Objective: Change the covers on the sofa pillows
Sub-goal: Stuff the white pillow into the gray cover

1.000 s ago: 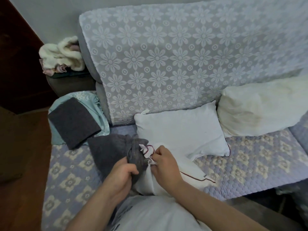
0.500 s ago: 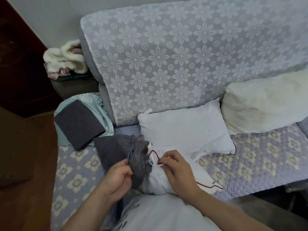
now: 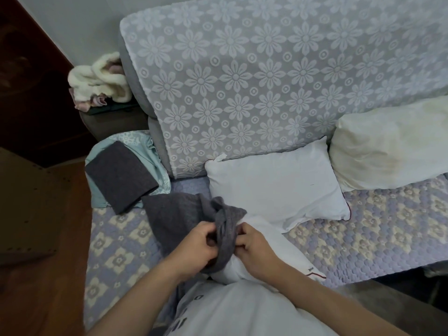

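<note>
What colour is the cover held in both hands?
Dark grey cover, seen best in the head view.

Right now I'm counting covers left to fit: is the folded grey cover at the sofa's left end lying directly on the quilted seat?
No. The folded grey cover lies on a light teal cloth.

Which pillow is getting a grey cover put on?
The white pillow in front, between the left hand and right hand, with the grey cover bunched over its end. The other two pillows lie bare against the backrest.
</note>
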`<act>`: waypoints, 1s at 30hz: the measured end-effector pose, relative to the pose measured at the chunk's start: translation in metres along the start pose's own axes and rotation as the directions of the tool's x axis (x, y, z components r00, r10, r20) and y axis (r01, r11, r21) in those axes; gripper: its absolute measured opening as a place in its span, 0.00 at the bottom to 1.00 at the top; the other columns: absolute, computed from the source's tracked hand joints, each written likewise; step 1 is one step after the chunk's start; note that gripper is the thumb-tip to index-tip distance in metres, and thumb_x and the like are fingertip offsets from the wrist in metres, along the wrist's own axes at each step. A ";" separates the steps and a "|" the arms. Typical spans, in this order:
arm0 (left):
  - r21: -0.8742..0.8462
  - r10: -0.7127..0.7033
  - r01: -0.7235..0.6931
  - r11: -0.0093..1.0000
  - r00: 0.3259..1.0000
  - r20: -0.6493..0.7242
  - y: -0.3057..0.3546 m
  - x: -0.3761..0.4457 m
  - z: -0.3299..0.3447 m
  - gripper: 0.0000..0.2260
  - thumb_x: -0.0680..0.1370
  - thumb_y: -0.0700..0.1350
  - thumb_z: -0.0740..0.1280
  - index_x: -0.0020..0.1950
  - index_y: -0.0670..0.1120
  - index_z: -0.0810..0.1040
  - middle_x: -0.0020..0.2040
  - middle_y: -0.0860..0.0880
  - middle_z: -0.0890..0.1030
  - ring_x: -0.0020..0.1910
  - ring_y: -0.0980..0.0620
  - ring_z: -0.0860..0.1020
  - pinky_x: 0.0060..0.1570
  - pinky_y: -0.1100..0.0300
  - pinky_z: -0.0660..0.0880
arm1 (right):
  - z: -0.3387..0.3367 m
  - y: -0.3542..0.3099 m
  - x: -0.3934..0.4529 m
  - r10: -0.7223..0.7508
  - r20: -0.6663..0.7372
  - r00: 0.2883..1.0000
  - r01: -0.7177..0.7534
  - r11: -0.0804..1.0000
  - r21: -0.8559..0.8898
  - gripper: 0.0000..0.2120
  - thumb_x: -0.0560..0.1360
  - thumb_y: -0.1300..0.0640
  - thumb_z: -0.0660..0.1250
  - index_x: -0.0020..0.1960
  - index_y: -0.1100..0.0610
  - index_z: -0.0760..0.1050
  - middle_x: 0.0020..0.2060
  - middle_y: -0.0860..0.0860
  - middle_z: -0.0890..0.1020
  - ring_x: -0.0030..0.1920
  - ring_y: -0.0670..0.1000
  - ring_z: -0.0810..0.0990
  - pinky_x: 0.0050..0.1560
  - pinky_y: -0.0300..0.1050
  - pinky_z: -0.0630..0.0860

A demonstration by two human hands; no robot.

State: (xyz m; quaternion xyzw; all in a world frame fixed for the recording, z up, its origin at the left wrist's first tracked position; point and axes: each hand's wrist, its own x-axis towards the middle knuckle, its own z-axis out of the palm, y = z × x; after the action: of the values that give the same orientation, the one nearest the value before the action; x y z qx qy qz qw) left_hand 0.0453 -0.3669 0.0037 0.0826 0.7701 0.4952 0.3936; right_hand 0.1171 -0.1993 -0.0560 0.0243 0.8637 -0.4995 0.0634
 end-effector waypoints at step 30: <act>0.702 0.252 -0.419 0.576 0.908 0.336 -0.031 0.027 0.010 0.31 0.73 0.64 0.67 0.74 0.57 0.66 0.71 0.59 0.65 0.71 0.58 0.63 0.69 0.56 0.65 | -0.056 -0.025 -0.008 0.511 0.486 0.710 -0.565 0.001 0.825 0.13 0.75 0.64 0.62 0.55 0.65 0.81 0.46 0.60 0.84 0.42 0.54 0.84 0.42 0.43 0.80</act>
State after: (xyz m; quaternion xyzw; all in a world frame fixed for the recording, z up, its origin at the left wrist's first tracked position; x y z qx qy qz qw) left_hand 0.0420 -0.3620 -0.0378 0.4338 0.8319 0.1805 0.2954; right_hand 0.1175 -0.1627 -0.0057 0.3720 0.3026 -0.8440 0.2401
